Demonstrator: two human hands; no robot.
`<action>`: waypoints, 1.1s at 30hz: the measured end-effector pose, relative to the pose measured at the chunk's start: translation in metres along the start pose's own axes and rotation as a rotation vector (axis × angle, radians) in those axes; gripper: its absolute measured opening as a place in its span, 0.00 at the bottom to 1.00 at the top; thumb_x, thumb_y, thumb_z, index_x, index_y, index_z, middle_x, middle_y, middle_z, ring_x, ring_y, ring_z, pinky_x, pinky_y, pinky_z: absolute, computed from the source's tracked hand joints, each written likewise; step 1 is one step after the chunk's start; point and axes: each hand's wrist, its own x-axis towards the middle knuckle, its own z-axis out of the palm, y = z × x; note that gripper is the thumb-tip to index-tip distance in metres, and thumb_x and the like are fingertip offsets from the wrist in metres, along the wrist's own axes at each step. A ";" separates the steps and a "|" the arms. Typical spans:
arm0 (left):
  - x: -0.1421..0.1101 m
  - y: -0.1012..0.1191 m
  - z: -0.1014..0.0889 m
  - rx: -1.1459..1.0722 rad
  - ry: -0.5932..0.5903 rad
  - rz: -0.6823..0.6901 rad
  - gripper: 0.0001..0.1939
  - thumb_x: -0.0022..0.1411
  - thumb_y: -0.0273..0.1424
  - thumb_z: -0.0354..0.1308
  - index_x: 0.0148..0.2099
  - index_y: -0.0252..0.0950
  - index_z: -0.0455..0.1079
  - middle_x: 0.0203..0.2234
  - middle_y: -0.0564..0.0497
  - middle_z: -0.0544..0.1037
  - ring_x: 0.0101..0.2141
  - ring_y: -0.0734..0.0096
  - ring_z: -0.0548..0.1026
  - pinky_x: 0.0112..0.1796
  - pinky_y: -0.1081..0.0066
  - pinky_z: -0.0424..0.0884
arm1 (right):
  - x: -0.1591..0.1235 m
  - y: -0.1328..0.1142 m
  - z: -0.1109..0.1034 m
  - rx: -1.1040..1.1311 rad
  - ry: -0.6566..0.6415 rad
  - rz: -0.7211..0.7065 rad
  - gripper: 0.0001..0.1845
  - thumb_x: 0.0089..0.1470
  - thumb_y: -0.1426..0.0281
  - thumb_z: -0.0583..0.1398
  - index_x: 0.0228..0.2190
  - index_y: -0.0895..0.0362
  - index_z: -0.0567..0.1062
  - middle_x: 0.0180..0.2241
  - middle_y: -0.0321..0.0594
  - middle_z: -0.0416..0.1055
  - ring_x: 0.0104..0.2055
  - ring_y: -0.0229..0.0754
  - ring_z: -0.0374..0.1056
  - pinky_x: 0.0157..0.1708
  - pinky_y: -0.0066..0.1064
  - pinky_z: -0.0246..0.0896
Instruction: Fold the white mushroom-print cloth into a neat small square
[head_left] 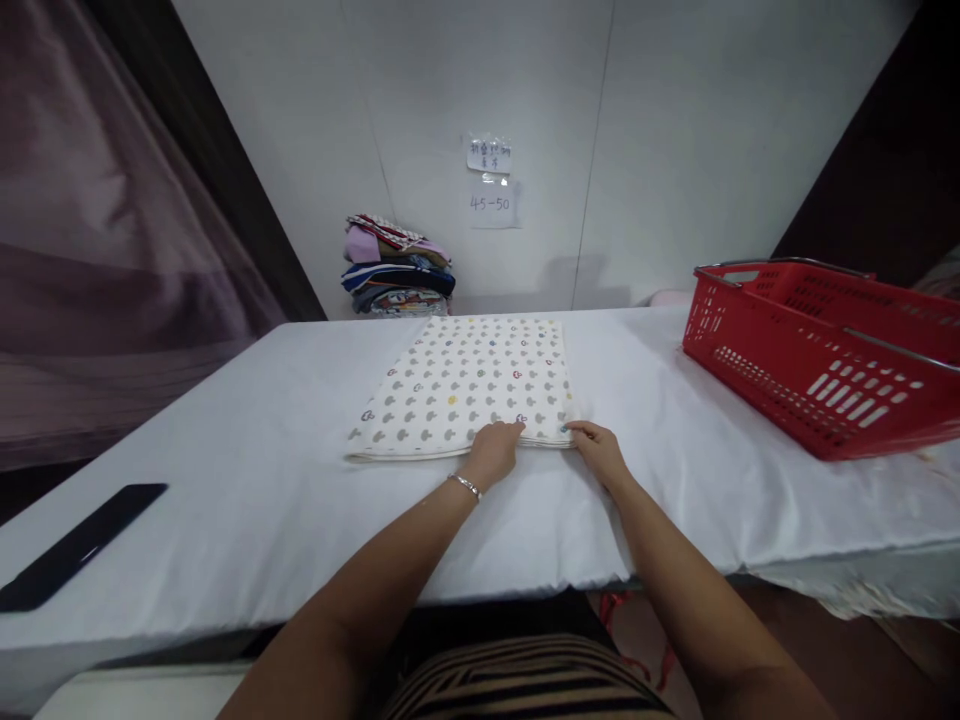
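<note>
A white folded cloth with small grey and coloured prints (465, 385) lies flat in the middle of the white-covered table (247, 470). My left hand (495, 452), with a bracelet on the wrist, rests at the cloth's near edge, fingers curled onto the hem. My right hand (596, 448) pinches the cloth's near right corner. Both forearms reach in from the bottom of the view.
A red plastic basket (825, 360) stands at the right end of the table. A stack of folded clothes (397, 268) sits against the back wall under two paper labels (491, 180). A black flat object (75, 545) lies near the left front edge.
</note>
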 end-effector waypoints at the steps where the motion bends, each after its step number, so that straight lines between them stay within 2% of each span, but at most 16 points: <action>1: -0.001 0.000 0.000 -0.011 0.009 0.007 0.24 0.52 0.15 0.47 0.51 0.37 0.65 0.34 0.47 0.75 0.36 0.64 0.72 0.35 0.67 0.64 | 0.000 -0.001 0.000 0.002 0.010 0.004 0.18 0.41 0.63 0.57 0.33 0.60 0.78 0.12 0.29 0.59 0.16 0.33 0.52 0.18 0.27 0.46; 6: -0.011 0.001 0.006 -0.175 0.187 0.139 0.19 0.53 0.20 0.52 0.48 0.36 0.64 0.43 0.47 0.72 0.44 0.64 0.68 0.42 0.65 0.65 | 0.000 -0.004 -0.001 0.080 0.002 0.055 0.19 0.40 0.61 0.58 0.33 0.60 0.77 0.10 0.27 0.56 0.15 0.33 0.49 0.16 0.27 0.43; 8: -0.016 0.004 0.007 -0.233 0.266 0.177 0.14 0.54 0.22 0.54 0.44 0.36 0.65 0.43 0.47 0.71 0.45 0.64 0.67 0.43 0.65 0.64 | 0.001 -0.005 -0.001 0.100 0.005 0.057 0.19 0.40 0.61 0.59 0.33 0.60 0.77 0.10 0.28 0.56 0.14 0.33 0.50 0.16 0.27 0.44; 11: -0.019 0.008 0.008 -0.228 0.319 0.231 0.05 0.58 0.24 0.52 0.37 0.36 0.66 0.41 0.47 0.70 0.44 0.66 0.66 0.43 0.65 0.64 | 0.003 -0.004 -0.002 0.119 0.003 0.068 0.20 0.40 0.61 0.60 0.34 0.61 0.77 0.09 0.28 0.56 0.14 0.32 0.50 0.16 0.26 0.44; 13: -0.019 0.010 0.009 -0.190 0.326 0.252 0.04 0.59 0.24 0.52 0.35 0.37 0.66 0.42 0.48 0.70 0.45 0.65 0.66 0.43 0.64 0.64 | 0.004 -0.003 -0.002 0.140 0.006 0.084 0.20 0.40 0.60 0.61 0.34 0.61 0.77 0.10 0.28 0.56 0.14 0.32 0.50 0.15 0.26 0.44; 19: -0.015 0.010 0.012 -0.144 0.333 0.204 0.07 0.59 0.26 0.54 0.41 0.38 0.67 0.45 0.47 0.69 0.48 0.63 0.64 0.45 0.62 0.63 | 0.006 0.001 -0.003 0.203 0.011 0.103 0.20 0.39 0.60 0.63 0.33 0.61 0.77 0.12 0.29 0.58 0.14 0.31 0.51 0.14 0.25 0.43; 23: -0.014 0.012 0.013 -0.123 0.339 0.232 0.04 0.60 0.26 0.53 0.36 0.37 0.68 0.44 0.47 0.70 0.47 0.65 0.65 0.45 0.63 0.64 | 0.007 0.001 -0.003 0.227 0.014 0.095 0.20 0.38 0.60 0.64 0.33 0.60 0.77 0.13 0.30 0.60 0.14 0.30 0.51 0.15 0.26 0.44; 26: -0.014 0.013 0.014 -0.100 0.344 0.240 0.06 0.61 0.25 0.51 0.33 0.36 0.68 0.44 0.47 0.70 0.46 0.65 0.66 0.44 0.63 0.64 | 0.007 0.001 -0.003 0.252 0.007 0.098 0.21 0.38 0.60 0.64 0.33 0.60 0.77 0.15 0.31 0.63 0.15 0.31 0.52 0.15 0.26 0.44; 33: -0.010 0.015 0.014 -0.107 0.318 0.186 0.06 0.58 0.27 0.55 0.40 0.38 0.68 0.45 0.48 0.70 0.48 0.63 0.66 0.44 0.62 0.63 | 0.009 0.005 -0.003 0.271 -0.006 0.097 0.22 0.37 0.58 0.65 0.34 0.60 0.77 0.15 0.31 0.63 0.16 0.31 0.52 0.15 0.25 0.43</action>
